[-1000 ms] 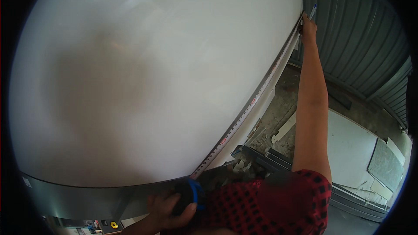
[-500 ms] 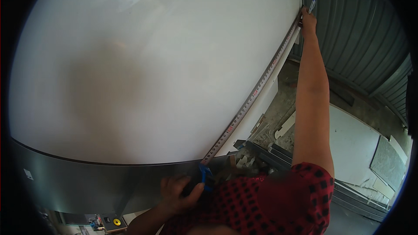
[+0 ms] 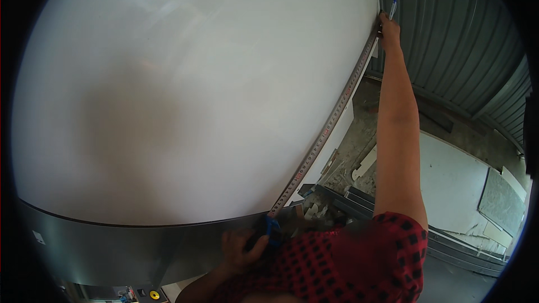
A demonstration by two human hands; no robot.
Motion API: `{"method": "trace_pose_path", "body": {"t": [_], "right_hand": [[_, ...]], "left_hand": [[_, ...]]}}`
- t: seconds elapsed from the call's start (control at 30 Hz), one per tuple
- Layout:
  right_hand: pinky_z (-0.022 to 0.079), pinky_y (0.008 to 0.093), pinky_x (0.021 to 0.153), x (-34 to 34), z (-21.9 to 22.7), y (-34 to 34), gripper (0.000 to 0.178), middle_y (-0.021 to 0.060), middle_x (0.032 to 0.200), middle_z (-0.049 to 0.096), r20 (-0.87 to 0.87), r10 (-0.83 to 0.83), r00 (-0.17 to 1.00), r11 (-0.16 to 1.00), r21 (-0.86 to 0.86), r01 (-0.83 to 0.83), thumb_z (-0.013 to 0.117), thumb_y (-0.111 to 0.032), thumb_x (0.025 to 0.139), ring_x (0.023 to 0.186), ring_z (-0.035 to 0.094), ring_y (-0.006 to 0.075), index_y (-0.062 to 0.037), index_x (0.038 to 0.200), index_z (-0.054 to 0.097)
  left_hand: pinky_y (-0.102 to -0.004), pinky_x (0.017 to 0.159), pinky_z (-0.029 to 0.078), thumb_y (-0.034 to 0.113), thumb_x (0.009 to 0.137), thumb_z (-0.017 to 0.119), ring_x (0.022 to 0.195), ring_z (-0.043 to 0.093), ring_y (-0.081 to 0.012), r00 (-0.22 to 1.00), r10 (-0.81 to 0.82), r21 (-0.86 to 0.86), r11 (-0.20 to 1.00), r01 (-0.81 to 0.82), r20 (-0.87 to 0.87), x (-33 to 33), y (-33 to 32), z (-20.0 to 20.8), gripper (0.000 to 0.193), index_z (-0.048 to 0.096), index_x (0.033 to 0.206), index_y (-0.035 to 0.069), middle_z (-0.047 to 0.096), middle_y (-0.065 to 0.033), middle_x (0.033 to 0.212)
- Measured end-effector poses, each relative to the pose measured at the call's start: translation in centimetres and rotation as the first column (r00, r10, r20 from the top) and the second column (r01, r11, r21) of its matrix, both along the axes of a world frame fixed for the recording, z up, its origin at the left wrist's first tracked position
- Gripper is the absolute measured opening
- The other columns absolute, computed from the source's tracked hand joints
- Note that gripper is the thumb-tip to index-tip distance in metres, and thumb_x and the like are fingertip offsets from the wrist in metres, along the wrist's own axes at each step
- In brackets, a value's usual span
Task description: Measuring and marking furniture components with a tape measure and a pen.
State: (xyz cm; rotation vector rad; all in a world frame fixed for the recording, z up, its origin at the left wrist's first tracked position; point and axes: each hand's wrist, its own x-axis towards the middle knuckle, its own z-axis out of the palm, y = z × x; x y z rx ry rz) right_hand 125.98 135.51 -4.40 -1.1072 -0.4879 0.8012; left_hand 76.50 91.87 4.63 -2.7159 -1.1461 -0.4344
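A blue-and-black tape measure (image 3: 273, 231) is gripped in my left hand (image 3: 242, 251), close to the near right corner of a large glossy white board (image 3: 236, 112). From its case the pulled-out blade (image 3: 323, 137) runs straight along the board's right edge to the far corner. There my right hand (image 3: 389, 29), at full reach, holds the blade's far end against the corner. A pen (image 3: 393, 8) with a blue tip sticks up from the same closed fingers. The blade's very end is hidden by my right hand.
A dark grey panel (image 3: 129, 247) borders the board's near edge. Beyond my right arm stands a corrugated metal wall (image 3: 449, 39). Offcuts and debris (image 3: 320, 207) lie below on the right, near pale sheets (image 3: 449, 185). A yellow-and-black item (image 3: 153, 294) shows at bottom left.
My left hand and the tape case have moved slightly right, and the case has turned. The board appears a little lower and further left. My right hand keeps hold of the blade's far end.
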Motion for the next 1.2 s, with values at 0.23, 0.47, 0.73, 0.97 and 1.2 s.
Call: {"method": "trace_pose_path", "body": {"t": [0.23, 0.47, 0.73, 0.97, 1.2], "right_hand": [[0.046, 0.0327, 0.065, 0.3, -0.6, 0.0, 0.042, 0.0054, 0.094, 0.054, -0.016, -0.023, 1.000, 0.998, 0.051, 0.024, 0.059, -0.028, 0.087, 0.079, 0.053, 0.0159, -0.0059, 0.122, 0.058], [0.044, 0.0309, 0.060, 0.5, 0.0, 0.4, 0.042, 0.0044, 0.092, 0.055, 0.078, -0.006, 0.997, 1.000, -0.030, 0.009, 0.059, -0.027, 0.087, 0.077, 0.051, 0.0143, -0.0066, 0.123, 0.058], [0.039, 0.0307, 0.060, 0.4, -1.0, 0.3, 0.044, 0.0060, 0.093, 0.057, 0.263, -0.001, 0.965, 0.987, -0.155, 0.043, 0.060, -0.029, 0.085, 0.076, 0.049, 0.0132, -0.0053, 0.122, 0.058], [0.041, 0.0331, 0.081, 0.1, -0.7, -1.2, 0.056, 0.0140, 0.115, 0.058, 0.194, 0.057, 0.979, 0.997, -0.063, -0.045, 0.058, -0.032, 0.084, 0.103, 0.053, 0.0239, -0.0003, 0.130, 0.049], [0.041, 0.0368, 0.079, -0.1, -1.5, -1.5, 0.062, 0.0082, 0.114, 0.055, 0.129, 0.005, 0.992, 0.999, -0.042, 0.000, 0.056, -0.032, 0.084, 0.102, 0.052, 0.0216, -0.0037, 0.137, 0.041]], "left_hand": [[-0.0418, 0.068, 0.038, 0.041, 0.073, 0.067, 0.085, 0.056, -0.0260, 0.999, 0.025, -0.024, 0.999, -0.024, 0.045, -0.1, 0.1, -0.7, 0.047, 0.060, 0.115, 0.021, 0.057, -0.0118, 0.100], [-0.0426, 0.069, 0.039, 0.046, 0.073, 0.065, 0.086, 0.056, -0.0262, 0.994, 0.075, -0.064, 0.996, -0.070, 0.082, 0.0, 0.0, -1.1, 0.050, 0.059, 0.117, 0.020, 0.057, -0.0118, 0.099], [-0.0436, 0.069, 0.039, 0.043, 0.070, 0.068, 0.085, 0.055, -0.0271, 0.991, 0.067, -0.057, 0.997, -0.060, 0.118, 0.3, 0.0, -1.3, 0.053, 0.060, 0.118, 0.020, 0.057, -0.0115, 0.099], [-0.0450, 0.072, 0.039, 0.035, 0.068, 0.070, 0.086, 0.055, -0.0282, 0.984, 0.092, -0.098, 0.992, -0.078, 0.152, 0.1, 0.5, -2.0, 0.053, 0.059, 0.118, 0.018, 0.058, -0.0109, 0.099], [-0.0444, 0.074, 0.041, 0.027, 0.066, 0.072, 0.088, 0.057, -0.0292, 0.970, 0.081, -0.095, 0.994, -0.061, 0.228, 0.6, 1.1, -2.0, 0.055, 0.058, 0.118, 0.016, 0.060, -0.0116, 0.101]]}}
